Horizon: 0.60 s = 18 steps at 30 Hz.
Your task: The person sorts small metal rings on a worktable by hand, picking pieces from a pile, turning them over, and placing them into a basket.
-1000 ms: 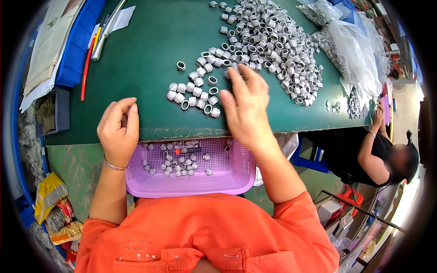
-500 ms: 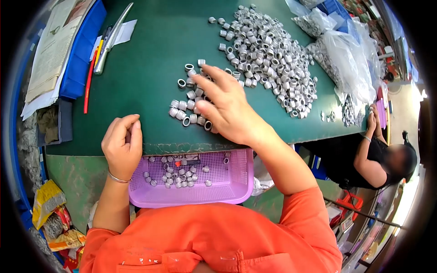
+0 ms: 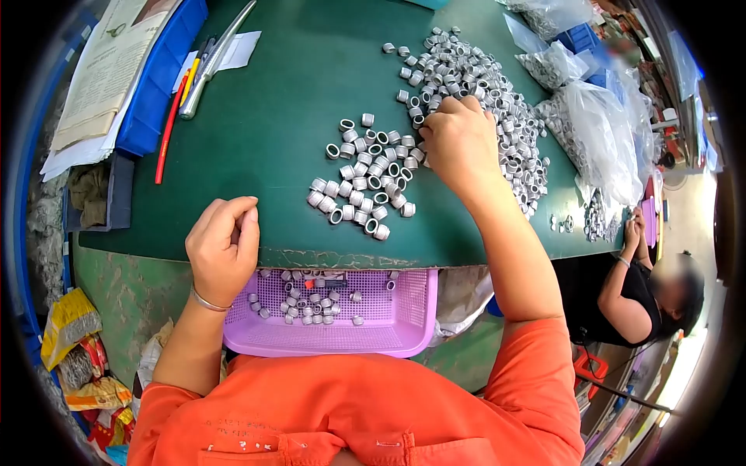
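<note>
A large heap of short grey metal rings (image 3: 517, 136) lies on the green table. My right hand (image 3: 464, 147) is at the heap's left side, its fingers curled down among the rings; the fingertips are hidden, so what they grip cannot be seen. Left of that hand, a smaller group of loose rings (image 3: 361, 175) is spread out, some upright and some on their sides. My left hand (image 3: 221, 245) rests at the table's front edge with its fingers curled closed, and whatever may be inside is hidden.
Below the table edge sits a purple mesh basket (image 3: 334, 342) holding several rings. Pens (image 3: 172, 128) and a blue tray (image 3: 159, 93) with papers are on the left. Clear plastic bags of parts (image 3: 598, 124) stand at right, near another person (image 3: 629, 299).
My right hand has moved right and away from me, from the smaller group to the big heap, and its fingers have curled. My left hand stays closed at the edge. The view has shifted slightly.
</note>
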Available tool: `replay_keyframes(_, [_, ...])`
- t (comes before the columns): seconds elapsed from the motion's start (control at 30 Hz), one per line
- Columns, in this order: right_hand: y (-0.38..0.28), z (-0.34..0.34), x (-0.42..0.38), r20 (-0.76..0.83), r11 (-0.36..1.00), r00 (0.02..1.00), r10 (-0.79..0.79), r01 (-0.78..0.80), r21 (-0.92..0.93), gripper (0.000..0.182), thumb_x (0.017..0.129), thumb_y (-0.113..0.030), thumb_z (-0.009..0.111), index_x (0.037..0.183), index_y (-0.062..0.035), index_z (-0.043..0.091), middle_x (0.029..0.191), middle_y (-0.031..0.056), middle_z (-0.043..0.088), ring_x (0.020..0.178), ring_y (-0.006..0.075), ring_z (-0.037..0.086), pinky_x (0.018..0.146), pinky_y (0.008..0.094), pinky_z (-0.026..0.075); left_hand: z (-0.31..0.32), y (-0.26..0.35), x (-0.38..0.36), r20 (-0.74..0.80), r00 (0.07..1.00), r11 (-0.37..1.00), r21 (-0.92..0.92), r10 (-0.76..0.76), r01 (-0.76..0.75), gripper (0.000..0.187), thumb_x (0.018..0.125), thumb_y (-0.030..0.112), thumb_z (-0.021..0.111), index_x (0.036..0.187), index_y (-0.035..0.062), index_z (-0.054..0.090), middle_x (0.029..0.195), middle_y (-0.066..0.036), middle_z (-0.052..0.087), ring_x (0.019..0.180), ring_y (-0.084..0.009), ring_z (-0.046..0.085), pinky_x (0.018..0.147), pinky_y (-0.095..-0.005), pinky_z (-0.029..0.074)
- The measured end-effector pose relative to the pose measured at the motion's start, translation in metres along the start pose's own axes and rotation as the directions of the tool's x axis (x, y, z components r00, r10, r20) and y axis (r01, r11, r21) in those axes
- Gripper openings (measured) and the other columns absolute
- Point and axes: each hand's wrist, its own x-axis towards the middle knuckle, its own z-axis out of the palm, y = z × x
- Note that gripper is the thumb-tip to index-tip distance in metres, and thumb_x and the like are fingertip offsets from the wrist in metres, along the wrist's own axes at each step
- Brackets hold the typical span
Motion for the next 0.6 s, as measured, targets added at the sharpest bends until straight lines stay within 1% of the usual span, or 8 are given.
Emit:
replay_keyframes(0.1, [-0.003, 0.002, 0.007, 0.053, 0.993, 0.997, -0.052, 0.057, -0.102, 0.008, 0.064, -0.007, 0.063, 0.068, -0.0085, 0.070, 0.082, 0.0041, 0.062, 0.088, 0.0245, 0.056, 0.072, 0.0381, 0.043, 0.000, 0.000, 0.000, -0.002, 1.000, 1.000, -0.004, 0.005, -0.005, 0.009, 0.080, -0.005, 0.061, 0.088, -0.0012, 0.063, 0.067, -0.007, 0.055, 0.050, -0.0143, 0.049, 0.046, -0.0257, 0.039])
replay_keyframes(0.27, [0.003, -0.002, 0.013, 0.063, 0.995, 0.995, -0.083, 0.086, -0.049, 0.006, 0.065, -0.008, 0.064, 0.068, -0.0069, 0.069, 0.079, 0.0064, 0.062, 0.088, 0.0250, 0.056, 0.074, 0.0386, 0.044, -0.001, 0.000, 0.001, -0.011, 1.000, 1.000, -0.015, 0.015, -0.015, 0.010, 0.080, -0.005, 0.061, 0.088, -0.0007, 0.063, 0.067, -0.008, 0.055, 0.050, -0.0155, 0.050, 0.046, -0.0264, 0.039])
replay_keyframes(0.33, [0.011, -0.008, 0.012, -0.015, 0.944, 0.998, -0.057, 0.059, 0.324, 0.004, 0.065, -0.005, 0.064, 0.066, -0.0021, 0.066, 0.079, 0.0090, 0.062, 0.085, 0.0262, 0.059, 0.074, 0.0382, 0.047, -0.002, 0.000, 0.002, -0.019, 1.000, 1.000, -0.016, 0.014, -0.014, 0.010, 0.079, -0.005, 0.061, 0.088, -0.0005, 0.063, 0.066, -0.008, 0.055, 0.050, -0.0158, 0.050, 0.046, -0.0267, 0.039])
replay_keyframes(0.37, [0.014, -0.014, 0.013, -0.009, 0.870, 1.000, 0.020, -0.013, 0.492, 0.007, 0.066, -0.005, 0.064, 0.065, 0.0021, 0.063, 0.080, 0.0117, 0.065, 0.076, 0.0267, 0.062, 0.069, 0.0354, 0.050, -0.002, 0.000, 0.001, -0.016, 1.000, 1.000, -0.025, 0.010, -0.010, 0.010, 0.079, -0.005, 0.061, 0.088, -0.0003, 0.063, 0.066, -0.008, 0.055, 0.051, -0.0167, 0.050, 0.047, -0.0271, 0.039])
replay_keyframes(0.43, [0.013, -0.034, 0.011, 0.144, 0.743, 0.951, 0.274, -0.304, 0.596, 0.010, 0.066, -0.006, 0.064, 0.065, 0.0037, 0.061, 0.078, 0.0113, 0.067, 0.064, 0.0217, 0.062, 0.061, 0.0317, 0.050, -0.003, 0.000, 0.000, -0.018, 1.000, 0.999, -0.037, -0.003, 0.003, 0.010, 0.079, -0.005, 0.062, 0.088, -0.0002, 0.063, 0.066, -0.008, 0.055, 0.051, -0.0175, 0.051, 0.047, -0.0276, 0.040])
replay_keyframes(0.47, [0.014, -0.045, 0.012, 0.273, 0.673, 0.901, 0.337, -0.433, 0.599, 0.011, 0.067, -0.007, 0.064, 0.065, 0.0032, 0.062, 0.072, 0.0103, 0.066, 0.058, 0.0145, 0.059, 0.057, 0.0276, 0.048, -0.002, 0.000, 0.000, -0.018, 1.000, 0.999, -0.034, 0.006, -0.006, 0.010, 0.078, -0.005, 0.062, 0.087, 0.0000, 0.063, 0.066, -0.008, 0.055, 0.051, -0.0181, 0.051, 0.047, -0.0280, 0.040])
replay_keyframes(0.57, [0.028, -0.038, 0.008, 0.275, 0.666, 0.913, 0.302, -0.409, 0.624, 0.008, 0.068, -0.006, 0.064, 0.070, 0.0018, 0.064, 0.068, 0.0085, 0.064, 0.059, 0.0108, 0.058, 0.055, 0.0262, 0.047, -0.003, 0.002, 0.002, -0.016, 1.000, 0.999, -0.036, 0.013, -0.013, 0.010, 0.078, -0.005, 0.062, 0.086, 0.0002, 0.062, 0.066, -0.009, 0.055, 0.052, -0.0197, 0.052, 0.048, -0.0288, 0.041])
replay_keyframes(0.6, [0.034, -0.033, 0.006, 0.291, 0.642, 0.918, 0.270, -0.397, 0.656, 0.007, 0.070, -0.004, 0.064, 0.075, 0.0009, 0.065, 0.069, 0.0072, 0.064, 0.061, 0.0108, 0.060, 0.055, 0.0256, 0.047, -0.003, 0.002, 0.001, -0.013, 1.000, 0.999, -0.030, 0.009, -0.009, 0.009, 0.078, -0.004, 0.062, 0.086, 0.0003, 0.062, 0.066, -0.009, 0.055, 0.052, -0.0206, 0.053, 0.048, -0.0293, 0.041])
